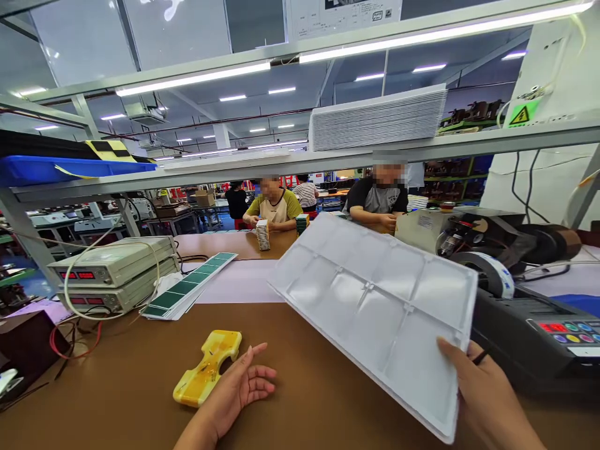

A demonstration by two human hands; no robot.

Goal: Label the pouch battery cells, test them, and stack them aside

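My right hand (485,381) grips a white plastic tray (370,300) by its lower right corner, the thumb on the face and the other fingers behind. The tray is tilted up above the table and split by raised ribs into several shallow compartments, with nothing in those I can see. My left hand (244,384) is over the brown tabletop (300,387), palm partly turned up, fingers apart and holding nothing. Just beside it, partly behind the wrist, lies a yellow notched block (209,369) with brownish stains.
At the left are two stacked instruments (115,272) with red displays, near green-and-white sheets (190,287). A tape machine (529,325) stands at the right. A shelf overhead bears a stack of white trays (379,119) and a blue tray (70,169). Co-workers (274,209) sit across the table.
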